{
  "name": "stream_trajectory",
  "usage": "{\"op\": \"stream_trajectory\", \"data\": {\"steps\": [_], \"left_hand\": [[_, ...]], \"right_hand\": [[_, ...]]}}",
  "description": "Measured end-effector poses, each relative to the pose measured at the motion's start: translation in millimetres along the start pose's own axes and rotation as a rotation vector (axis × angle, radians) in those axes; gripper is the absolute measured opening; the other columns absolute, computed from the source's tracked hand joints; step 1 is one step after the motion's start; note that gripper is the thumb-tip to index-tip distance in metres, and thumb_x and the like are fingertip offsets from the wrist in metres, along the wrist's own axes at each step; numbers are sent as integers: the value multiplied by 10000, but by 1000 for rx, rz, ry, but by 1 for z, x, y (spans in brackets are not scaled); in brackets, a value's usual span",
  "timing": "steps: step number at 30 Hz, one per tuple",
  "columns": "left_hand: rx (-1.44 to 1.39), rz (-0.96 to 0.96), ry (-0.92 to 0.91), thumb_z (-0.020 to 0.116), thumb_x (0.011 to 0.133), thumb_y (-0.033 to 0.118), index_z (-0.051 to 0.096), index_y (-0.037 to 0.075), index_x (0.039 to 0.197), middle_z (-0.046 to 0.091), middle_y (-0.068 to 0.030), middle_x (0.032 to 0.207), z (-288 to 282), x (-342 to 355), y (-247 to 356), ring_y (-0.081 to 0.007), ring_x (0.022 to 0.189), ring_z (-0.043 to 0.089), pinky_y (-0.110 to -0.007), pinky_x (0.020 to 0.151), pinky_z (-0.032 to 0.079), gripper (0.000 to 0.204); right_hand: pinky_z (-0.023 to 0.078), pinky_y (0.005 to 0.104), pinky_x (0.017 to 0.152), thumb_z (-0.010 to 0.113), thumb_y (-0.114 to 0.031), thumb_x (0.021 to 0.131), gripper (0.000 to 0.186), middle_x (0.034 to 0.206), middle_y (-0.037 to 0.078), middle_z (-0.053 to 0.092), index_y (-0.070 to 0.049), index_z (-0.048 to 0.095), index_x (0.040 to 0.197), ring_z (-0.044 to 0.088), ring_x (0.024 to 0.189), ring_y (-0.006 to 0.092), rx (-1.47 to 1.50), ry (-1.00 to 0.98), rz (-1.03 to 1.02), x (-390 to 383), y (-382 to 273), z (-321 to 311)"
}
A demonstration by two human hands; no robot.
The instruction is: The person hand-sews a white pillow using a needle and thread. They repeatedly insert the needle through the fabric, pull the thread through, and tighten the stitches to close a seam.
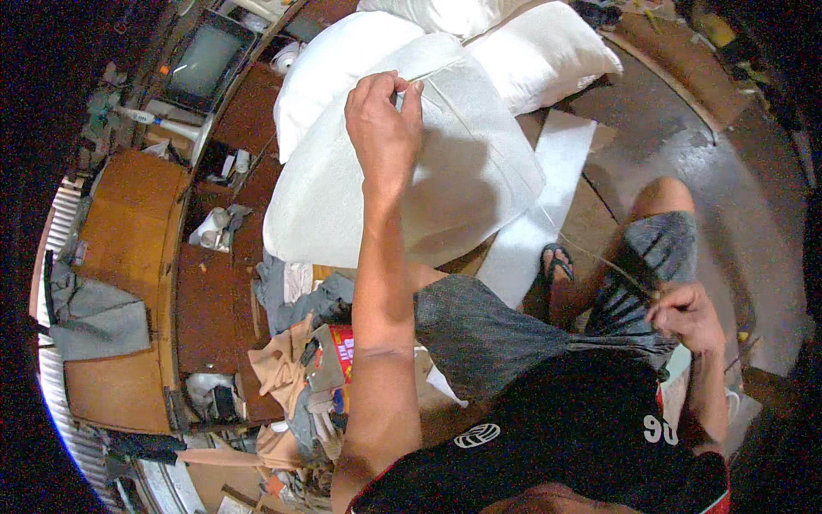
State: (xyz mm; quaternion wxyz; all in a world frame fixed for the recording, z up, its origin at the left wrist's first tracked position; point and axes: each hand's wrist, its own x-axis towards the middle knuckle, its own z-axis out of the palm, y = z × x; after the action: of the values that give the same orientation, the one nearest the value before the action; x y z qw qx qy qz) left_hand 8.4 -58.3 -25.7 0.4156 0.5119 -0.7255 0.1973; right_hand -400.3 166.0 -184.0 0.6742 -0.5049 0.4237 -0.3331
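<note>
Thin thread (599, 255) pinched by right-hand (687, 315) fingers, lower right of frame; stretched to white cushion (467, 158), upper centre. Left-hand (385, 128) thumb and forefinger brought close at cushion's upper edge; whether anything is gripped cannot be told. White pillows (548, 56) piled behind, top of frame. White strip (561, 154) laid on floor (685, 171), right of cushion.

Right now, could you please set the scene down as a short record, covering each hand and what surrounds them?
Left hand: over the white cushion, thumb and fingertips close together near its far edge; grip unclear
Right hand: pinching a thin strand
Strand's course: from the cushion's right side toward the right hand
Beyond the cushion: white pillows
Right of the cushion: flat white strip
Footwear: black flip-flop
</note>
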Motion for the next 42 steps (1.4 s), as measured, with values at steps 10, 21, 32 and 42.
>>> {"op": "stream_trajectory", "data": {"steps": [10,21,32,42], "left_hand": [[67,112,4,805,840,202,715,29,919,740,-149,1079,-8,-9,9,-363,1025,677,-459,923,514,210],[119,206,137,816,860,206,722,88,987,738,-100,1074,-2,-22,8,-333,1018,680,-444,953,517,197],[107,235,158,807,833,155,733,109,1010,718,-60,1036,2,-23,7,-293,1025,676,-442,958,493,197],[118,220,163,815,856,162,764,118,1028,763,-60,1072,-7,-26,4,-276,1070,698,-411,991,515,184]], "right_hand": [[594,295,814,706,-202,1010,324,1039,105,741,58,673,1200,729,948,187,425,215,-823,182,-176,131],[550,282,891,670,-95,1022,196,1039,91,754,36,697,1165,701,977,155,341,456,-1053,281,-123,162],[550,342,865,678,-14,946,152,1048,143,747,-15,740,1085,717,956,282,-18,708,-1207,295,-117,155],[564,367,878,657,34,911,167,1059,172,752,14,726,1062,727,964,307,-121,729,-1344,295,-120,165]]}}
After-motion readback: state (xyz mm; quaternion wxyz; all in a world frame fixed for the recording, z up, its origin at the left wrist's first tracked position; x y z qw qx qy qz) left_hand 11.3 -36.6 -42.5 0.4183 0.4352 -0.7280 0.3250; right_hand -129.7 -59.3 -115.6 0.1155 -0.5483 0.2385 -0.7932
